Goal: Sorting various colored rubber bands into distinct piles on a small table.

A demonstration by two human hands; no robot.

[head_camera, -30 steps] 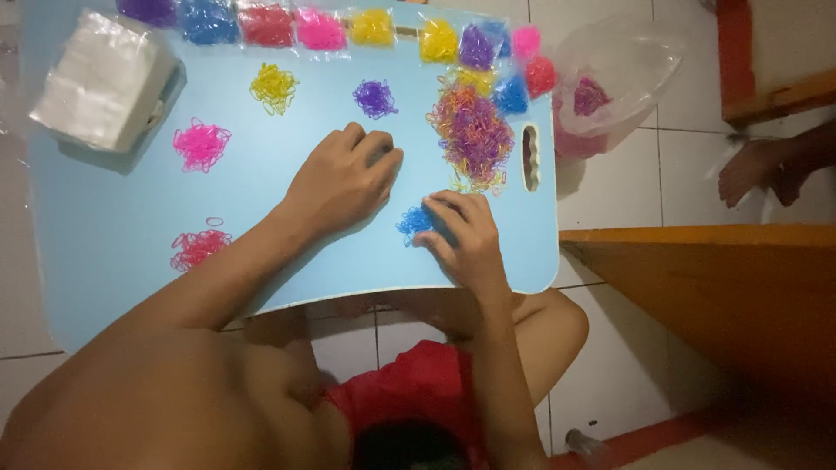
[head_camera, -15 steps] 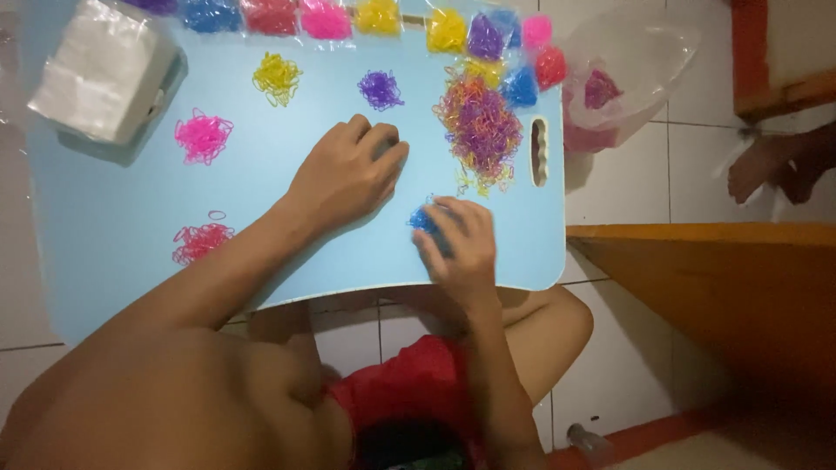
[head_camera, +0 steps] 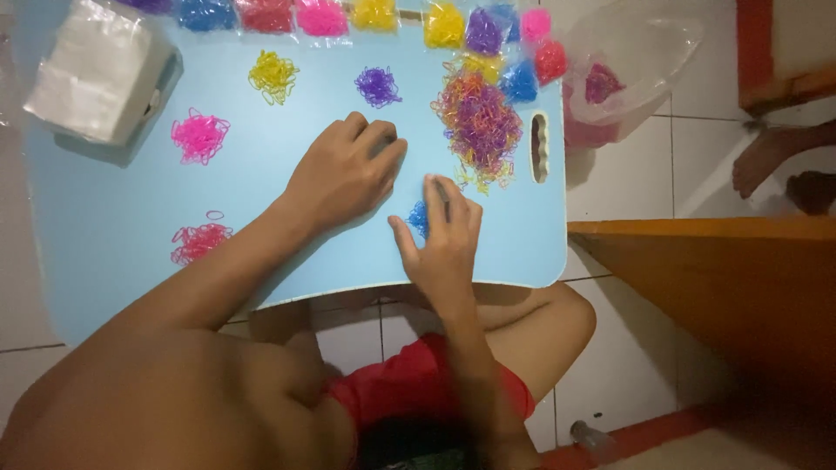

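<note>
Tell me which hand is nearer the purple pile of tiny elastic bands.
Left. The left hand rests curled on the blue board just below the purple pile; the right hand lies farther down, over the small blue pile.

white box [head_camera: 100,74] top-left | clear bag [head_camera: 623,74] on floor | orange bench [head_camera: 723,287] right

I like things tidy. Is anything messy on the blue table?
Mostly tidy: the small piles are sorted by colour. One loose red band lies just apart from the red pile, and the big mixed pile by the table handle slot is still unsorted.
</note>
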